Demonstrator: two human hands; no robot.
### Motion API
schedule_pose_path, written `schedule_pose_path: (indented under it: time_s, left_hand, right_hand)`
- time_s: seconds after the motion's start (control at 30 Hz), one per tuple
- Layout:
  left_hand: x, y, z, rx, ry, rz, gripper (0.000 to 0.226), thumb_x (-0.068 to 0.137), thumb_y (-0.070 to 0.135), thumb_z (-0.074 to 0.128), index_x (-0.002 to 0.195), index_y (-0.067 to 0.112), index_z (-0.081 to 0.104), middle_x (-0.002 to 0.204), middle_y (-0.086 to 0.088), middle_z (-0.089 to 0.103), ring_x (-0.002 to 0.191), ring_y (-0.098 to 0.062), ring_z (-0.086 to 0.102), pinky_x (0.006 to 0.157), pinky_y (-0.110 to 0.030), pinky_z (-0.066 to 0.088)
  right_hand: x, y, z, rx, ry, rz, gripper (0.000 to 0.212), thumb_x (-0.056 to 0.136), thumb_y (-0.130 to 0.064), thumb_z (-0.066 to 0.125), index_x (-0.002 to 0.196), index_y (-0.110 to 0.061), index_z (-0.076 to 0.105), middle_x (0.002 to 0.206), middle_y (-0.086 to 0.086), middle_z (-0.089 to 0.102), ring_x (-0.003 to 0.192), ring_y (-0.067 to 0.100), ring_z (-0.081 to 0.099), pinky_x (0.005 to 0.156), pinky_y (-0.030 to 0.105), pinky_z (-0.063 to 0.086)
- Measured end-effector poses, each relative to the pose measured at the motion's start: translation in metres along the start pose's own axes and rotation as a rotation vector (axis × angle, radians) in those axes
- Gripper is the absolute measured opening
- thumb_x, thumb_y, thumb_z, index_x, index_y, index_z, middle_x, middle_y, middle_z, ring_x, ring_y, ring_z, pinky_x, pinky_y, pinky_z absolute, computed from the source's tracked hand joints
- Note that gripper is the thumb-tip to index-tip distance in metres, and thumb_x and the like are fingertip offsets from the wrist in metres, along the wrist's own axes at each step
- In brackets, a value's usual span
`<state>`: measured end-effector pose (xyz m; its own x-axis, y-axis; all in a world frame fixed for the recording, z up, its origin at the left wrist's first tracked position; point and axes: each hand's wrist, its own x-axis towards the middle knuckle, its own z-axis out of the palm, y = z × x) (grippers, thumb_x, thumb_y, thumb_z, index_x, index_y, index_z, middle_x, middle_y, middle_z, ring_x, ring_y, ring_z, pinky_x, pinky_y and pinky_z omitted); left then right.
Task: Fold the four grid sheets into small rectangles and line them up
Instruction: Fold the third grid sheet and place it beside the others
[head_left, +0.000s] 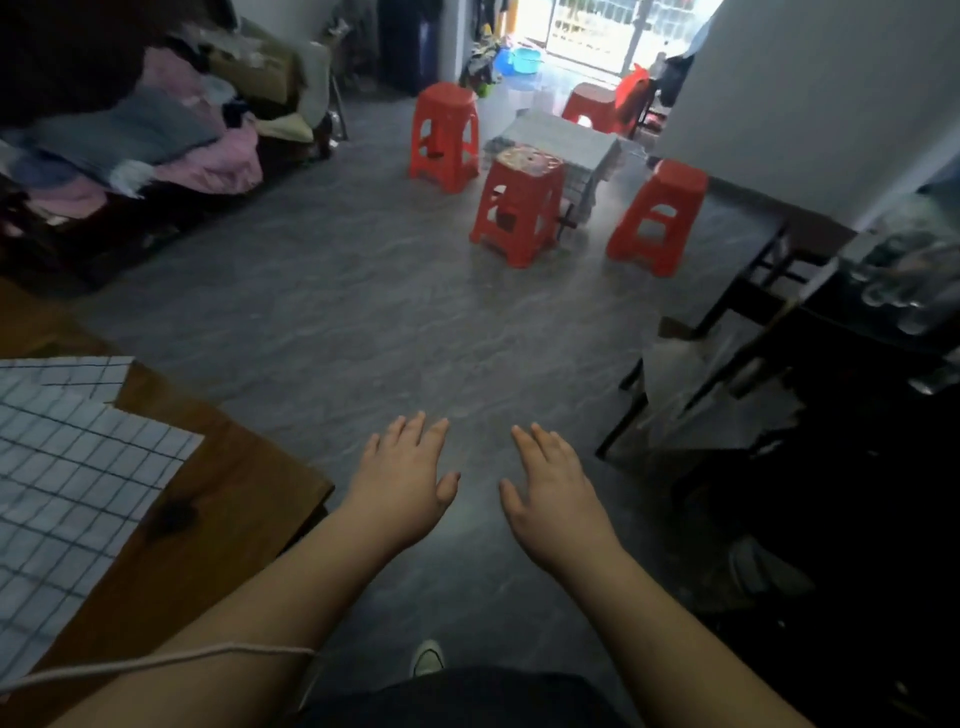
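Above floor (363, 312) | left hand (402, 483), right hand (553, 493) spread | grid sheets (67, 467) on table (223, 493)

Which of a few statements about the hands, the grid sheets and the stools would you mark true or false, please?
1. The left hand and right hand are open, holding nothing. True.
2. The grid sheets are folded into small rectangles. False: they lie unfolded on the wooden table.
3. The left hand rests on the grid sheets. False: it is over the floor, apart from them.
4. Several red stools stand on the floor. True.
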<state>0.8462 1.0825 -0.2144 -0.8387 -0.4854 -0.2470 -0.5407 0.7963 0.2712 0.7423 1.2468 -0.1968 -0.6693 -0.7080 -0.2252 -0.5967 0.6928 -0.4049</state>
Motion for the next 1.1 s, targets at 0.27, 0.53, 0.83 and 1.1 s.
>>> schedule_pose_path:
  time_s: [0.27,0.53,0.83,1.1]
  left_hand:
    - [0.116,-0.056,-0.025,-0.018,0.042,-0.276,0.072,0.100,0.055,0.039,0.160,0.025,0.011,0.168,-0.004,0.013,0.153,-0.027,0.012,0.123,-0.045,0.018]
    - [0.205,-0.099,-0.065,-0.129,0.170,-0.694,0.070,0.100,0.053,0.039,0.159,0.025,0.014,0.167,-0.003,0.015,0.153,-0.025,0.014,0.124,-0.044,0.017]
    - [0.197,-0.158,-0.081,-0.285,0.302,-1.166,0.070,0.099,0.056,0.040,0.159,0.027,0.016,0.166,-0.002,0.018,0.152,-0.023,0.017,0.123,-0.044,0.018]
    - [0.168,-0.253,-0.080,-0.436,0.492,-1.460,0.065,0.100,0.051,0.043,0.157,0.027,0.023,0.164,0.001,0.025,0.152,-0.019,0.019,0.124,-0.043,0.020]
  right_hand:
    - [0.179,-0.019,-0.013,-0.009,-0.127,-0.260,0.068,0.104,-0.045,0.042,0.161,-0.031,0.009,0.169,-0.008,0.004,0.155,0.013,-0.002,0.124,0.036,0.011]
    - [0.367,-0.075,-0.033,-0.164,-0.290,-0.722,0.067,0.104,-0.044,0.041,0.161,-0.024,0.013,0.169,-0.001,0.010,0.156,0.018,0.004,0.124,0.033,0.009]
    - [0.458,-0.208,-0.010,-0.241,-0.512,-1.136,0.066,0.105,-0.042,0.042,0.161,-0.025,0.014,0.169,-0.002,0.011,0.156,0.019,0.004,0.126,0.037,0.014]
    - [0.479,-0.350,0.076,-0.316,-0.630,-1.392,0.064,0.104,-0.041,0.043,0.160,-0.022,0.019,0.168,0.000,0.017,0.155,0.020,0.008,0.126,0.038,0.017]
